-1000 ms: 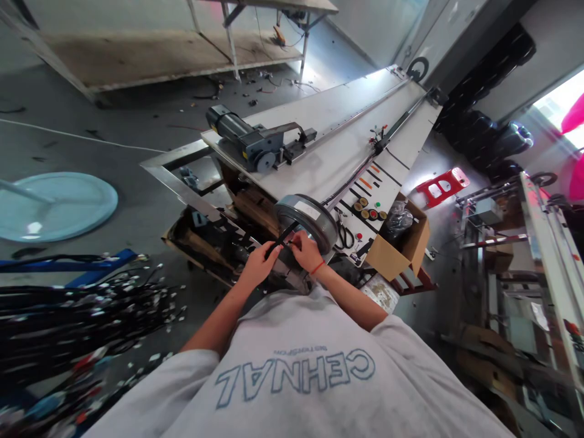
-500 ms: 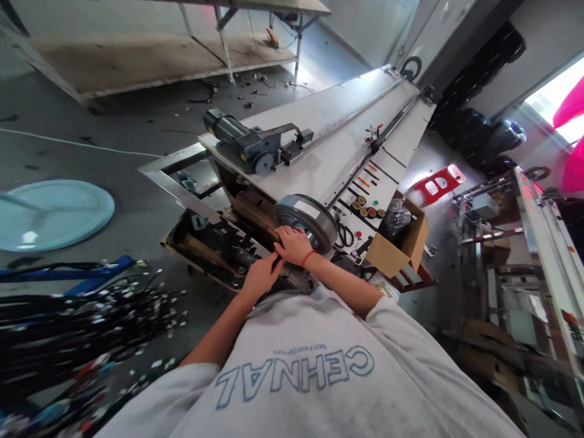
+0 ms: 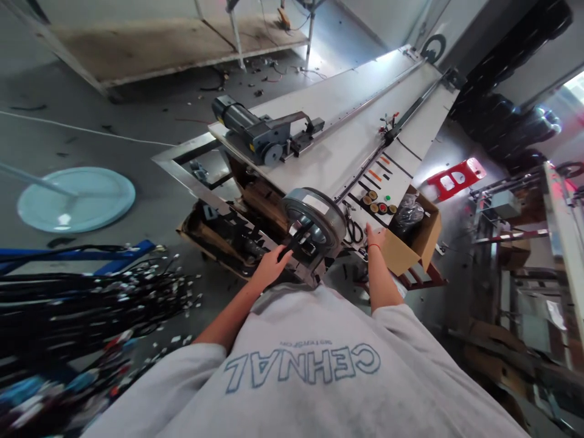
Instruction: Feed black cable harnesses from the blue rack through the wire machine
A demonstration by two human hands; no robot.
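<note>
A round black wheel point(image 3: 319, 213) with a shiny metal hub stands at the near end of the long white workbench point(image 3: 328, 152). My left hand point(image 3: 272, 266) is closed at the wheel's near left side, around a thin black cable point(image 3: 298, 236) that runs toward the hub. My right hand point(image 3: 376, 236) is at the bench's near edge, its thumb and fingers apart, between the black scissors point(image 3: 353, 231) and the cardboard box point(image 3: 396, 250). Nothing shows in its grasp.
A dark motor with a bracket point(image 3: 255, 131) lies on the bench's left. Tape rolls point(image 3: 374, 201) and dark strips sit near the scissors. An open box of parts point(image 3: 219, 240) is below left. A red panel point(image 3: 456, 178) stands at the right.
My right hand has left the wheel hub and my left hand, moving right to the bench edge. My left hand stays by the wheel. The view has shifted slightly.
</note>
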